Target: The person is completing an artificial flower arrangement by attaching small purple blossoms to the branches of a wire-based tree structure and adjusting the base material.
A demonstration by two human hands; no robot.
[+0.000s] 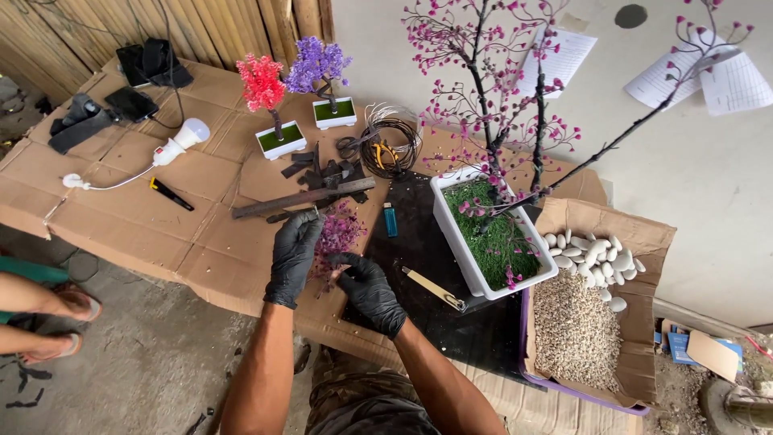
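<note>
- Now, left hand (294, 246) and right hand (366, 286), both gloved, pinched on a pink blossom sprig (336, 235) held between them.
- Beyond them, red tree (262, 84) and purple tree (319, 66) potted, apparently finished.
- Right of the hands, big pink tree (491, 97) planted in the white planter (452, 234); white pebbles (592, 254) seemingly unplaced.

A makeshift craft workshop: cardboard-covered table (161, 217), wire coil (390, 149), bead trees in pots (278, 141), box of pebbles (592, 314).

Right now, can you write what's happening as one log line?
left hand: gloved, holding purple bead-blossom cluster | right hand: gloved, pinching its lower end | beside: blue lighter, white planter with pink-blossom tree | surface: cardboard-covered table
</note>
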